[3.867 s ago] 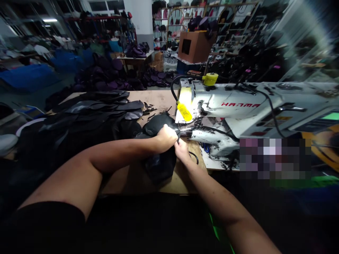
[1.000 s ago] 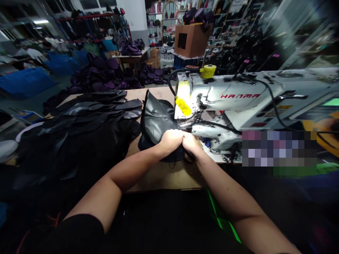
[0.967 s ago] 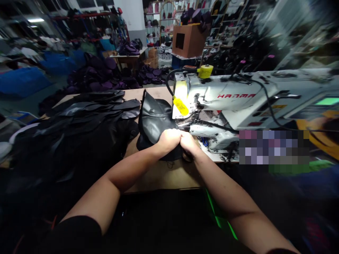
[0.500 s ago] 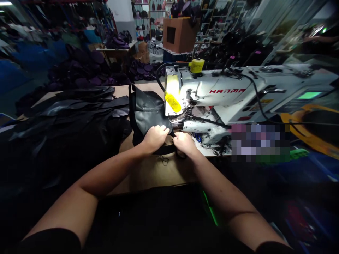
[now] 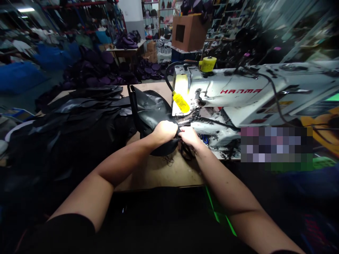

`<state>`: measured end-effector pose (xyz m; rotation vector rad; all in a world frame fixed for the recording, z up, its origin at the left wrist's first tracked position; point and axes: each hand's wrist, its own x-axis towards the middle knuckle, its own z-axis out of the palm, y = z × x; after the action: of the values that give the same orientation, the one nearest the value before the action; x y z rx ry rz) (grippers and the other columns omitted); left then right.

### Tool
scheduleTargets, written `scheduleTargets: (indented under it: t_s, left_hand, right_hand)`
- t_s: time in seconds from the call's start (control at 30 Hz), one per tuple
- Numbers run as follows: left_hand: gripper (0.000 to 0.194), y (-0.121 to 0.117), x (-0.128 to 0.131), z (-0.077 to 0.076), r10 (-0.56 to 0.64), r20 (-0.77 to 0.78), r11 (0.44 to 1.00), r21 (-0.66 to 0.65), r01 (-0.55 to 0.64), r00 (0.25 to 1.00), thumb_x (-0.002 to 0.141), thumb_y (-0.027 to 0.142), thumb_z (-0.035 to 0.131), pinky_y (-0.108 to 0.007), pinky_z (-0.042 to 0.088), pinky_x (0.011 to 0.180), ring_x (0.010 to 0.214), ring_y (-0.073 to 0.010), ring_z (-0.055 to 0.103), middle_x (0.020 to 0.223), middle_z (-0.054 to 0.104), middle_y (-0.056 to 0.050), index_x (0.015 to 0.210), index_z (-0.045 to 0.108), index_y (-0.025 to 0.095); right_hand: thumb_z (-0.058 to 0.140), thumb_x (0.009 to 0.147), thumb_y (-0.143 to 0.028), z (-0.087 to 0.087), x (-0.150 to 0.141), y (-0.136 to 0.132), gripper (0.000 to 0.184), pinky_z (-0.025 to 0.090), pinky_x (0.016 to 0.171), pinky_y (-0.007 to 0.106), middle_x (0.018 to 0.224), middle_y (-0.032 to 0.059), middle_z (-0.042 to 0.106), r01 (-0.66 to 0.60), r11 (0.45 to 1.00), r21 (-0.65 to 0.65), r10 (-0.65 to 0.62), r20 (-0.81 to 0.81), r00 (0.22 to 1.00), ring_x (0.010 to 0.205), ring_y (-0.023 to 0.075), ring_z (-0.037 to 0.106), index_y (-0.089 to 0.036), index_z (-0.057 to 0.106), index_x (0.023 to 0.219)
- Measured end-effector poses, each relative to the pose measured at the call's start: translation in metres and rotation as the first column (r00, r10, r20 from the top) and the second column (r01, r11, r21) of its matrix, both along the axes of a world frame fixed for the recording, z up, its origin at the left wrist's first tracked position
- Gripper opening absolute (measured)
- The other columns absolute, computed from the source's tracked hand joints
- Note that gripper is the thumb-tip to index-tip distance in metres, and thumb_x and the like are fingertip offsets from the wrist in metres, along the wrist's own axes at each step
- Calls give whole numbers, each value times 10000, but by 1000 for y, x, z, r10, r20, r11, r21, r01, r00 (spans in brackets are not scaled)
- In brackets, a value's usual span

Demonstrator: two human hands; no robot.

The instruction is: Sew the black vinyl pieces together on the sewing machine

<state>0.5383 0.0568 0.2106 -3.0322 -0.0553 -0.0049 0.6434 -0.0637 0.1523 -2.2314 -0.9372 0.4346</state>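
Light: white tube (image 5: 26,10) glowing at upper left; room otherwise dim. Pillar (image 5: 131,11) at rear, white above, grey below. Right of it, open shelving (image 5: 159,19), stocked. Brown cardboard box (image 5: 193,33) in front, dark square opening in one face. Side table (image 5: 142,43) left of box, bearing purple goods (image 5: 125,40). Floor (image 5: 50,78) grey. Outer edges of room blurred.

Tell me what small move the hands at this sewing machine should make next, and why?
Perhaps guide the black piece slightly along at the tip of the sewing machine's lower arm, since the left hand and right hand both grip it close to that tip, just below the lit head.
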Motion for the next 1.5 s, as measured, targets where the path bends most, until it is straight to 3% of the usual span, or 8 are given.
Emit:
scheduleTargets:
  t_s: [0.33,0.53,0.7,0.83,0.97,1.2,1.33,1.5]
  left_hand:
    - [282,-5,-22,0,90,103,994,57,-96,991,1041,202,454,-411,427,873,1117,-334,610,1137,680,-191,1150,700,119]
    - [284,8,-24,21,-166,-47,981,93,170,985,1037,179,448,-363,451,784,870,-264,672,924,714,-154,1064,714,81]
    - [272,20,-9,21,-274,-92,957,72,281,957,1007,198,506,-326,502,777,818,-242,700,864,741,-140,990,754,89]
    - [308,15,4,9,-201,-51,979,25,203,978,1017,184,461,-334,533,832,892,-253,728,964,759,-172,1074,738,61]
    - [329,2,12,-1,16,-36,996,-87,-20,999,1039,187,423,-341,542,903,1005,-263,730,1098,758,-176,1164,699,60]
    - [287,-13,-8,-15,179,5,956,-238,-172,984,1023,244,480,-311,542,938,1032,-239,713,1156,744,-120,1179,701,147]
    - [293,-15,-16,-7,170,-33,950,-261,-173,985,1004,306,524,-317,543,951,1023,-248,718,1117,761,-123,1083,763,156]
    - [362,-12,-2,10,184,-105,915,-344,-210,977,951,166,496,-279,540,973,1090,-218,725,1193,780,-106,1160,791,168]
  right_hand:
    - [512,793,-158,4,-2,0,155,371,660,284,699,17,622,-1,1000,5,1,13,1000,710,179,540,-215,517,649]
    - [504,817,-145,8,-9,-10,236,320,633,303,663,30,595,8,998,-65,-1,106,994,660,173,503,-222,436,605]
    - [498,815,-168,10,-7,-8,194,357,615,287,608,1,575,7,1000,-2,-7,-110,994,616,168,513,-224,475,631]
    - [494,800,-175,5,1,1,155,373,645,284,656,2,586,26,998,52,-19,-114,993,677,173,516,-223,496,653]
    - [489,794,-177,1,8,9,161,378,671,282,684,-2,570,24,994,107,-17,-69,997,703,172,488,-229,453,646]
    - [522,780,-120,14,2,1,259,345,609,291,576,-6,496,-24,1000,12,24,-12,1000,602,159,454,-227,412,571]
    - [498,784,-107,17,-7,-7,189,403,543,262,538,-3,558,37,999,7,-35,-209,977,503,155,541,-215,513,629]
    - [501,761,-104,12,-8,-2,154,465,505,245,640,0,652,65,990,126,-18,-339,940,490,158,606,-203,619,775]
